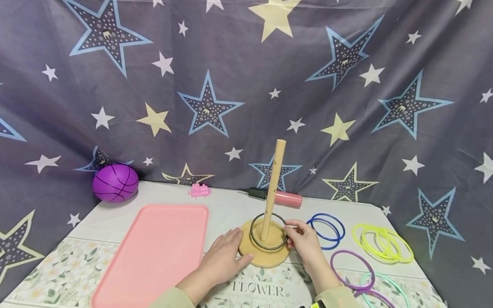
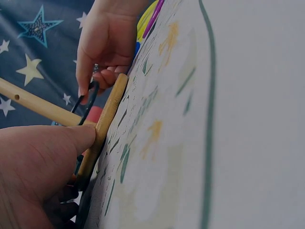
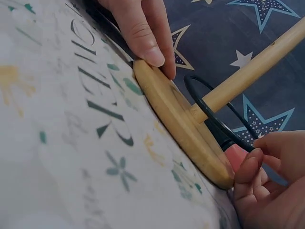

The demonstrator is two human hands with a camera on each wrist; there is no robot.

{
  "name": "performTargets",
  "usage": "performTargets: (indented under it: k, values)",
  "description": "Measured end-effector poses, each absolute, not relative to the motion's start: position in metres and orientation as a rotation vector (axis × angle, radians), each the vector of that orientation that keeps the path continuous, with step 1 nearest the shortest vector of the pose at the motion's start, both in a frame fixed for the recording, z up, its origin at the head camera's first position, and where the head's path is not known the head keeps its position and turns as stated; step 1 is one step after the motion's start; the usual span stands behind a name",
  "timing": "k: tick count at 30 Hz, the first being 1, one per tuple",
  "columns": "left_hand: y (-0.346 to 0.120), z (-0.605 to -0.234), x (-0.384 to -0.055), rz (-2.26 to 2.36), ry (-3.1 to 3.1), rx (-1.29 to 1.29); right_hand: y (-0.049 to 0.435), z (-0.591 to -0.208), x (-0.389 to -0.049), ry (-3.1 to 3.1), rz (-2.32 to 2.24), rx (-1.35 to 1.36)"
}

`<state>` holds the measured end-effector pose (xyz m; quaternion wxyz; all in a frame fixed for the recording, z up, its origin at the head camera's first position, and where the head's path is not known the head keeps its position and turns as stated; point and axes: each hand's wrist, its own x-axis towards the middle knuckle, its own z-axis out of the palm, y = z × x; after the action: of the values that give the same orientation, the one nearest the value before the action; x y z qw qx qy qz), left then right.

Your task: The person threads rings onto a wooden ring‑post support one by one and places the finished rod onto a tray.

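Note:
A wooden peg [image 1: 273, 188] stands upright on a round wooden base [image 1: 263, 259]. Around the peg's lower part is a dark ring [image 3: 217, 121], tilted and held off the base on its right side. The thumb and fingertips of my right hand [image 1: 305, 243] pinch that ring's right edge. At the left rim of the base rests my left hand [image 1: 223, 257], its fingers fairly straight and the thumb touching the edge in the left wrist view. Part of the left fingers is hidden behind the base there.
Blue rings [image 1: 329, 215], yellow rings [image 1: 411, 255], purple rings [image 1: 350, 251] and a mint ring [image 1: 406, 292] lie on the right. A pink tray [image 1: 157, 256] lies left. Behind are a purple ball [image 1: 115, 183], a pink toy [image 1: 200, 190] and a pump [image 1: 290, 199].

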<state>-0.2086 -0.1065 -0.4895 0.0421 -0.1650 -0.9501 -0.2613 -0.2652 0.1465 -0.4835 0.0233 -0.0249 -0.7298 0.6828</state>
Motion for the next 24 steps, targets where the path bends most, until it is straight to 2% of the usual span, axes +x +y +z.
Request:
performTargets:
  k: [15, 24]
  values:
    - [-0.106, -0.486, -0.207, -0.822, -2.914, -0.506, 0.147, -0.492, -0.267, -2.294, 2.014, -0.045]
    - [-0.104, -0.487, -0.208, -0.823, -2.919, -0.499, 0.148, -0.5, -0.272, -2.4, 1.764, -0.034]
